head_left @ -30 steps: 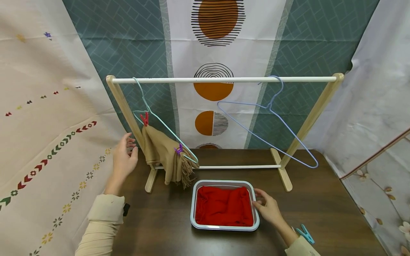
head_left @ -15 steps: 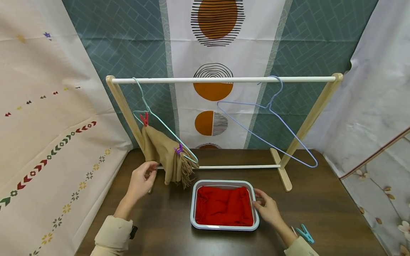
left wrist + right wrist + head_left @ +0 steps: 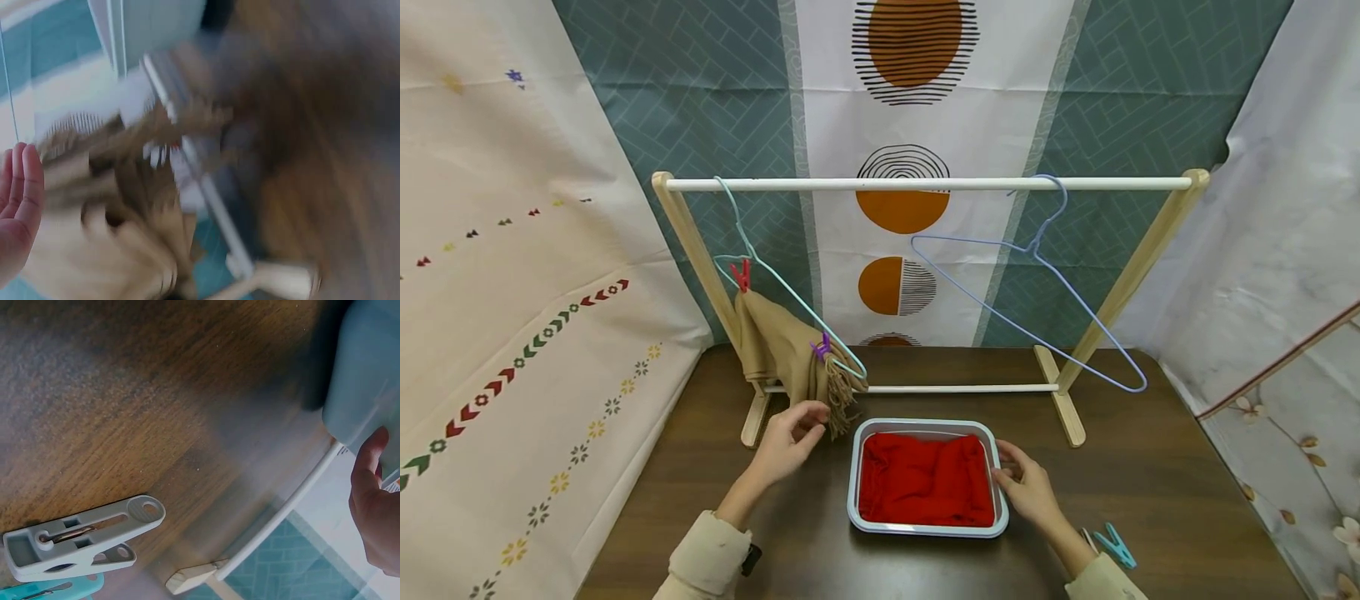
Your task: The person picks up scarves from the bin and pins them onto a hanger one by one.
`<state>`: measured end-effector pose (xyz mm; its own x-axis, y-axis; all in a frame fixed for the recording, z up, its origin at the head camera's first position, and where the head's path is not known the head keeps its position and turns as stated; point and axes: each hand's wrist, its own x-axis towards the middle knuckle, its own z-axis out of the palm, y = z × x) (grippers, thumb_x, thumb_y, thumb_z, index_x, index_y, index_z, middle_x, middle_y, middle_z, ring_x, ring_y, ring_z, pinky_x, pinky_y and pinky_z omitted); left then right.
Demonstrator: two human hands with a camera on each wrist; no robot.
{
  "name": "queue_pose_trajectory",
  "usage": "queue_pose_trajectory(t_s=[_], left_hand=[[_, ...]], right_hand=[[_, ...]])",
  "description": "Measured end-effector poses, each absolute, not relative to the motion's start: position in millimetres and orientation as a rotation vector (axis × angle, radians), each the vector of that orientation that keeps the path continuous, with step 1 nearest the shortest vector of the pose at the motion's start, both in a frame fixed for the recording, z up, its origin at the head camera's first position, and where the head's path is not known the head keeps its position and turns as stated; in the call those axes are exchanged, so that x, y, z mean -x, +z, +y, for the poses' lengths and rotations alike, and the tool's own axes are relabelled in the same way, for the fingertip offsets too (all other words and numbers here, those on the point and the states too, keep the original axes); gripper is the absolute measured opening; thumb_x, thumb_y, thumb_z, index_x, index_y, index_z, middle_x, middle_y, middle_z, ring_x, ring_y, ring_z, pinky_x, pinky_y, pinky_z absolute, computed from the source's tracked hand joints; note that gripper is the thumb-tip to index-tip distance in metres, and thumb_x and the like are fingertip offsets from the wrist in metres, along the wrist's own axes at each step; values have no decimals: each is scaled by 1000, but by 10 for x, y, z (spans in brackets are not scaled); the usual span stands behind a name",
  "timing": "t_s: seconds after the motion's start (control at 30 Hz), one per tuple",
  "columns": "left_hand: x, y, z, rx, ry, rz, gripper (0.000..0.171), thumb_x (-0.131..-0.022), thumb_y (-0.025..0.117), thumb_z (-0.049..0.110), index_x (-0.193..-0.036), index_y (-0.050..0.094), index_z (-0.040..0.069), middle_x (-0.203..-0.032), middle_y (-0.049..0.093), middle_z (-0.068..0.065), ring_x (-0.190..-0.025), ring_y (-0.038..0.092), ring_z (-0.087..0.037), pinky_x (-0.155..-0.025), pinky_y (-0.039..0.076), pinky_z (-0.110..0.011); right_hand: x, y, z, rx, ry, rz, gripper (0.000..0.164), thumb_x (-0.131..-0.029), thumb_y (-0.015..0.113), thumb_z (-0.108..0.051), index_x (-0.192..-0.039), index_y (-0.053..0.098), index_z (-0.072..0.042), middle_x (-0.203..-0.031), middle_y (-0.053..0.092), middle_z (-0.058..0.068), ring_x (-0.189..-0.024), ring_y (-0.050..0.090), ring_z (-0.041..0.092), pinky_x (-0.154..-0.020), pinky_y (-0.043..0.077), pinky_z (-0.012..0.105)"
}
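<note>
A grey-blue rectangular tray (image 3: 928, 530) on the table holds folded red cloth (image 3: 925, 482). At its right rim is my right hand (image 3: 1028, 487), the loosely bent fingers touching the side; the right wrist view shows a fingertip (image 3: 377, 439) against the outer wall. Left of the tray, my left hand (image 3: 786, 443) is raised with relaxed fingers and holds nothing. It overlaps the lower edge of a tan fringed scarf (image 3: 782, 342). That scarf hangs from a mint hanger (image 3: 790, 292), fixed by a red clothespin (image 3: 741, 275) and a purple clothespin (image 3: 822, 346).
The drying rack has a white top rail (image 3: 880, 184) and wooden legs. A blue hanger (image 3: 1022, 308) hangs bare on its right side. Beside my right wrist lie a turquoise clothespin (image 3: 1115, 547) and a grey clothespin (image 3: 84, 539). Patterned cloths surround the table.
My left hand has come down from beside the rack's left post and moved right, past the scarf's lower edge toward the tray. My right hand has stayed at the tray's rim.
</note>
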<state>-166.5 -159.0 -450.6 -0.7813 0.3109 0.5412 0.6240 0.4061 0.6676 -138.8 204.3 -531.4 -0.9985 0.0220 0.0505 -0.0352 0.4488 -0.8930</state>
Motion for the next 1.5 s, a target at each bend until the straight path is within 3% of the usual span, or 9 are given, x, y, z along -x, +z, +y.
queue_pose_trajectory(t_s=[0.13,0.4,0.63,0.9,1.13,1.33,1.5], left_hand=[[1574,-4445,-1382,851,-1441,-2393,23,-75,58,-18,-96,59,-8,-79,61,-14,-69,59,-31,-54,50,-27],[1571,-4582,-1128,974,-1517,-2431,25,-76,58,-16,-100,57,-8,-81,60,-17,-68,60,-31,-54,50,-27],[1729,-5016,-984,1106,-1675,-2528,38,-78,69,2,-114,56,-2,-99,59,-22,-82,60,-34,-62,52,-30],[1786,-5170,-789,1333,-1532,-2679,52,-76,74,20,-120,55,2,-105,55,-16,-88,56,-28,-63,50,-23],[1764,-5240,-640,1379,-1282,-2804,49,-75,75,25,-118,60,7,-107,52,-7,-89,54,-21,-73,46,-24],[1718,-5295,-554,1378,-1050,-2878,45,-74,75,33,-114,65,16,-108,50,0,-99,47,-12,-85,39,-22],[1685,-5353,-513,1364,-912,-2952,45,-72,74,39,-113,66,24,-110,49,2,-103,43,-10,-81,39,-20]], right_hand=[[1377,-5304,2031,-13,1621,-2612,41,-78,62,10,-118,53,8,-98,61,22,-76,62,24,-63,49,25],[1375,-5301,2027,-23,1581,-2612,40,-78,62,11,-117,54,8,-99,61,23,-76,62,24,-65,49,25],[1367,-5309,2027,-32,1574,-2602,40,-77,63,10,-116,54,8,-97,61,21,-75,61,23,-64,49,25],[1372,-5318,2034,-68,1546,-2583,39,-76,62,11,-115,55,9,-95,62,22,-72,60,20,-62,48,25],[1366,-5319,2029,-81,1532,-2581,40,-76,63,11,-115,54,9,-95,62,22,-73,61,21,-62,49,24],[1361,-5310,2025,-73,1534,-2581,39,-77,63,10,-115,55,9,-95,62,21,-73,60,21,-63,48,24],[1354,-5306,2020,-78,1545,-2575,39,-77,63,10,-115,54,9,-95,62,21,-73,61,21,-62,48,25]])
